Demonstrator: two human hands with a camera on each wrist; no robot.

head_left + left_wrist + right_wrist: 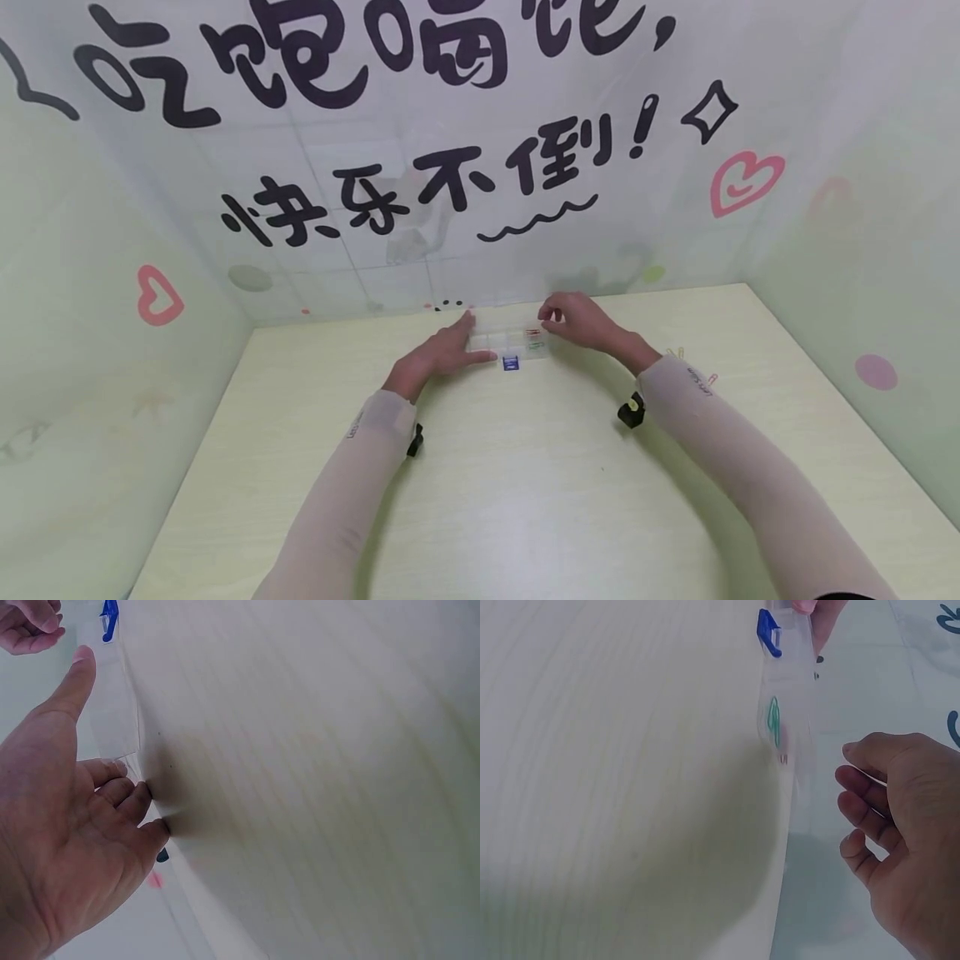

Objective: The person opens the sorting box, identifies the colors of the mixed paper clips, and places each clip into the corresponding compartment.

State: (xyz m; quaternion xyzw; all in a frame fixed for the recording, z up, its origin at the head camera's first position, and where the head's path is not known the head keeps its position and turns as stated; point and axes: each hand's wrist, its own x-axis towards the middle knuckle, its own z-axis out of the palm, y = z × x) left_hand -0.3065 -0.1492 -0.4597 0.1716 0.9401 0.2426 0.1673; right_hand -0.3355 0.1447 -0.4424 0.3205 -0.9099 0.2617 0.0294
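A small clear compartment box (510,337) with a blue latch (511,362) lies on the pale table (525,500) near its far edge. It holds green (773,720) and red paper clips. My left hand (442,350) rests against the box's left end with thumb and fingers stretched out; in the left wrist view the left hand (67,825) touches the box (112,720) with its fingertips. My right hand (577,323) hovers at the box's far right corner with curled fingers (859,799). Its thumb is hidden, so whether it pinches the clear lid is unclear.
A few loose paper clips (678,352) lie on the table beside my right forearm. Printed walls close in the table at the back and on both sides. The near half of the table shows only my sleeved arms.
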